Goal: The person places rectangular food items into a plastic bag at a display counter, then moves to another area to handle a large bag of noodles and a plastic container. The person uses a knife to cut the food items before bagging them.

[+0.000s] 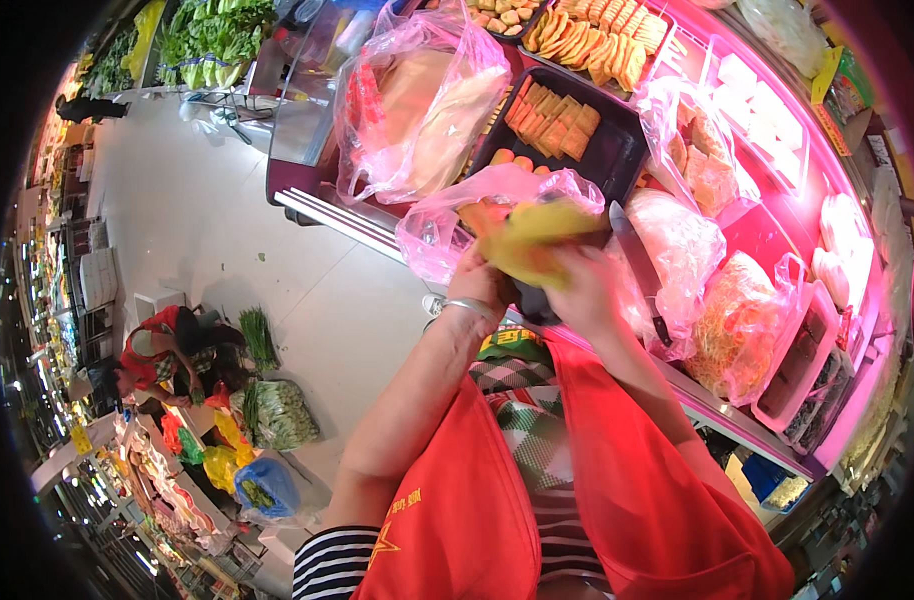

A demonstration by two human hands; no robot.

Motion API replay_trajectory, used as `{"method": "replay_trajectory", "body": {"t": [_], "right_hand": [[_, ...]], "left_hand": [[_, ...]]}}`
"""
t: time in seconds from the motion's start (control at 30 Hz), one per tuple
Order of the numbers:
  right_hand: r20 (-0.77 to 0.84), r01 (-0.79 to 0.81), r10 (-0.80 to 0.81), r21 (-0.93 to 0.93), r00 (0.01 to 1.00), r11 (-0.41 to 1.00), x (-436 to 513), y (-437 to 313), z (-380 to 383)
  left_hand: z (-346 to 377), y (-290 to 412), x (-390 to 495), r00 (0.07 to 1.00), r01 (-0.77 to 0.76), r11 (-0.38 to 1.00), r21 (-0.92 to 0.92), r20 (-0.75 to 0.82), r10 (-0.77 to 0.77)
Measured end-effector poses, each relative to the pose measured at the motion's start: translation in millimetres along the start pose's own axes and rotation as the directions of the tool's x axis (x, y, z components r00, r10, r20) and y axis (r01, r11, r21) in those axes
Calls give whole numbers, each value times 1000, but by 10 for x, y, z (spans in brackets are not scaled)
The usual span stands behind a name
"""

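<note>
Both my hands meet at the front edge of the market counter. My left hand and my right hand grip a yellow, floppy piece, motion-blurred; whether it is cloth or food I cannot tell. It partly hides the fingers. Behind it lies a pinkish clear plastic bag with orange-brown food inside. Just beyond sits a black tray with rows of browned tofu slices. To the right of my right hand, a kitchen knife with a black handle rests against filled plastic bags.
A large bag of pale sheets stands at the counter's left end. Bagged shreds and a pink tub are to the right. On the floor at left, a person in a red vest bends beside bundled greens.
</note>
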State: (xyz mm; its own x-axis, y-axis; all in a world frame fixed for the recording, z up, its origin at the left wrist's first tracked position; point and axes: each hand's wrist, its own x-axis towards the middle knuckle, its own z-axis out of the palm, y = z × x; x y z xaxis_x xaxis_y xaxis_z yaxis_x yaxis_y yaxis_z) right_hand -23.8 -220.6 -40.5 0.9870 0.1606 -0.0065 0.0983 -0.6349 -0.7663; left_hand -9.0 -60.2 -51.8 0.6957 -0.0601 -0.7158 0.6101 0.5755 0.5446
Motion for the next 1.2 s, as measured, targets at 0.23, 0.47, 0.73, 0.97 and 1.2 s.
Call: {"method": "replay_trajectory", "body": {"t": [0.23, 0.47, 0.73, 0.97, 1.2], "right_hand": [[-222, -77, 216, 507, 951, 858, 527, 129, -169], [79, 100, -112, 138, 991, 985, 450, -16, 229], [341, -15, -282, 660, 897, 751, 772, -44, 179], [312, 182, -276, 300, 909, 937, 1330, -203, 614], [347, 169, -279, 315, 895, 934, 1385, -354, 668]], "left_hand": [[-274, 238, -93, 967, 109, 994, -21, 234, -101], [-571, -23, 45, 939, 105, 994, 33, 325, -110], [-504, -231, 523, 929, -126, 991, -44, 345, 133], [-504, -319, 948, 961, -267, 924, 272, 139, 237], [-244, -219, 529, 911, -401, 916, 16, 118, 396]]}}
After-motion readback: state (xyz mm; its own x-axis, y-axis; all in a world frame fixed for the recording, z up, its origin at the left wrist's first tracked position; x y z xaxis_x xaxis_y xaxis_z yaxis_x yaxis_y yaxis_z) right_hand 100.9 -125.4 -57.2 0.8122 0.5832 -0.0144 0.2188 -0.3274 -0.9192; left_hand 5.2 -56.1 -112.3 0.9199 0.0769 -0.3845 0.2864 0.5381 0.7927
